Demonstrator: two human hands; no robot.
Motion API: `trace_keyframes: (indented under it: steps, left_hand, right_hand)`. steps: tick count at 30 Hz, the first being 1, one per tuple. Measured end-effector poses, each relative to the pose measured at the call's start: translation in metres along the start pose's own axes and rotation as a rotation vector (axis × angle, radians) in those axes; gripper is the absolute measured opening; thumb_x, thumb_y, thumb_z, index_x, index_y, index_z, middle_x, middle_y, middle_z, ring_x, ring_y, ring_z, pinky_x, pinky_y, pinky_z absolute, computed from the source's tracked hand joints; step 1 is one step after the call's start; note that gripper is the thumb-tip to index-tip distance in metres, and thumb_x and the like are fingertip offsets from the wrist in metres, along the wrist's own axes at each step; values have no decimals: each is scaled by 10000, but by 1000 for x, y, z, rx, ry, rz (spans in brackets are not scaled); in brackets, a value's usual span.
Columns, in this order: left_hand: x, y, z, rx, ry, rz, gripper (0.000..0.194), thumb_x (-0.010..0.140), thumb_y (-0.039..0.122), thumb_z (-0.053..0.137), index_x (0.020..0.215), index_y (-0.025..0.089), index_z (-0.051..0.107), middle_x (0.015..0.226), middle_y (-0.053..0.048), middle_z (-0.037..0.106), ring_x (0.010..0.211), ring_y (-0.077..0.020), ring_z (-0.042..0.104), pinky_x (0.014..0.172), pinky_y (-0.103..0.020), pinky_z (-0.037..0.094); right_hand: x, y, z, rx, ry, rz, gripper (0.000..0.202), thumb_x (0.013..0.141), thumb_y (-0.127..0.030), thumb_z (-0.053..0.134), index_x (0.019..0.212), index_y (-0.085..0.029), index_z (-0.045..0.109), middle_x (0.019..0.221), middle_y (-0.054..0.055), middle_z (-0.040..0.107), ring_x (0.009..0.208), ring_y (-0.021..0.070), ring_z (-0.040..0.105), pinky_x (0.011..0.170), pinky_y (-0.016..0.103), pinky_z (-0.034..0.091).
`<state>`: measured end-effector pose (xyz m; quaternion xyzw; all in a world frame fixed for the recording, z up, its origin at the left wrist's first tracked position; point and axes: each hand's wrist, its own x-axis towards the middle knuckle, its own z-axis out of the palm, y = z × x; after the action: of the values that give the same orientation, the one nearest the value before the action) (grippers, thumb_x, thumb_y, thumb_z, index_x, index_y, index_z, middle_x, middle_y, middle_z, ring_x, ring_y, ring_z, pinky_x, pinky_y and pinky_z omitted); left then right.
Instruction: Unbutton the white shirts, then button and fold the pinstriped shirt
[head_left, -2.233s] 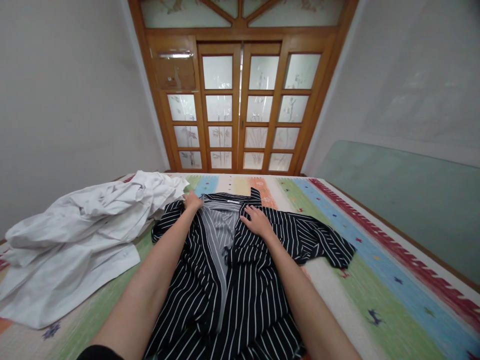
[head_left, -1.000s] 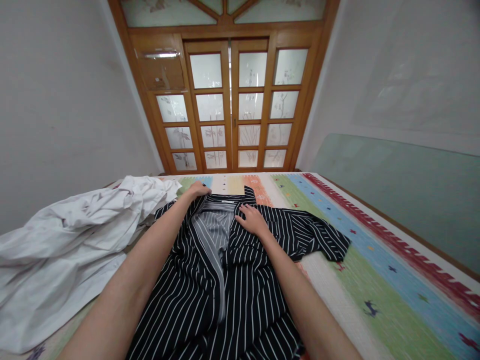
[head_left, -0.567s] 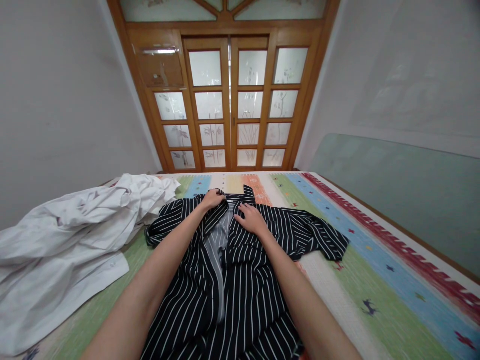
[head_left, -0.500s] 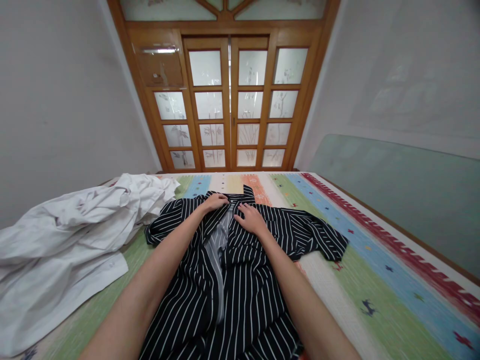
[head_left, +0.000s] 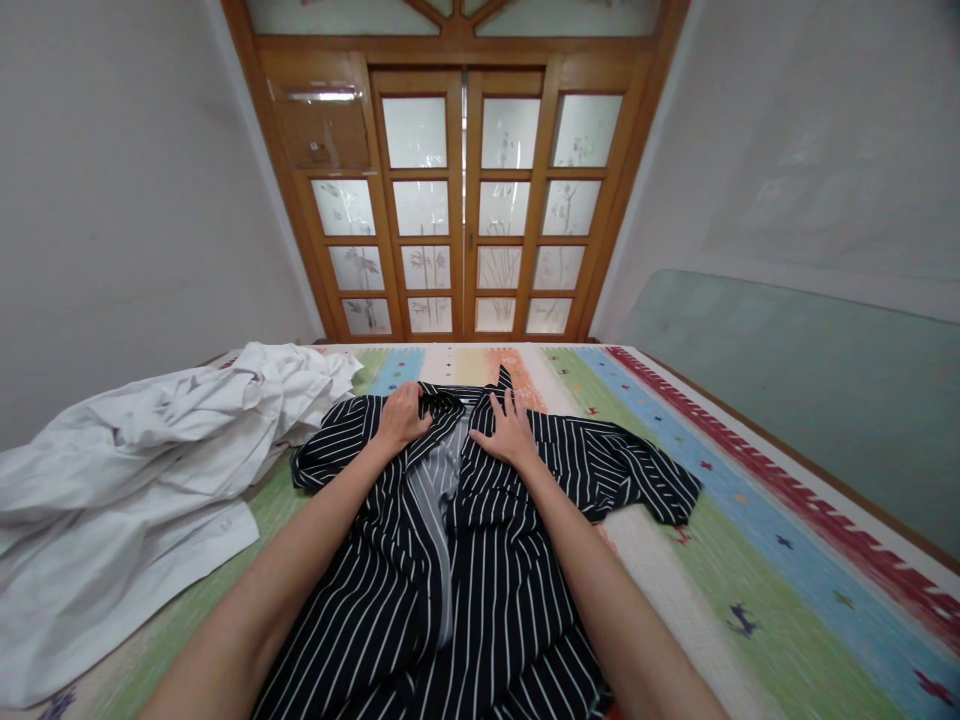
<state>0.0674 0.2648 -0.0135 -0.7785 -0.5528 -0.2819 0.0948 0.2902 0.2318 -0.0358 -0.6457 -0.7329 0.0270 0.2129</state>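
A black shirt with white stripes (head_left: 510, 580) lies spread with its collar at the far end and its front parted, so the grey inside shows down the middle. My left hand (head_left: 405, 415) is closed on the left side of the collar, thumb against the cloth and fingers curled over it. On the right front panel just below the collar rests my right hand (head_left: 510, 430), its fingers spread flat on the fabric. One collar tip stands up beyond my right fingertips. The right sleeve stretches outward, while the left one is bunched.
A crumpled white garment (head_left: 172, 450) is heaped at the left, against the shirt's left sleeve. Beneath both lies a multicoloured patterned cover (head_left: 675, 560). A pale green panel (head_left: 795, 370) borders the right side. Wooden doors with glass panes (head_left: 465, 200) stand beyond the far edge.
My left hand has shifted left, drawing the left collar edge outward. My right hand's fingers have spread on the shirt, and the collar tip beyond them has changed shape.
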Motion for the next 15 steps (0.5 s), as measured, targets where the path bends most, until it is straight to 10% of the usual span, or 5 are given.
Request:
trace_keyframes:
  steps: [4, 15]
  left_hand:
    - [-7, -7, 13, -60, 67, -87, 316, 760, 251, 577, 1040, 142, 481, 1001, -130, 597, 970, -276, 578, 880, -386, 475]
    - [-10, -5, 14, -78, -294, -17, 509, 885, 366, 487, 1321, 103, 501, 1325, -161, 560, 1263, -280, 489, 1078, -383, 336]
  right_hand:
    - [1, -1, 1, -50, -88, -31, 708, 864, -563, 460, 1387, -86, 449, 1489, 197, 338, 1401, 319, 245, 1134, 441, 142]
    - [5, 3, 0, 93, -97, -129, 485, 889, -437, 491, 1279, -162, 578, 1417, 106, 476, 1340, 242, 389, 1102, 378, 258]
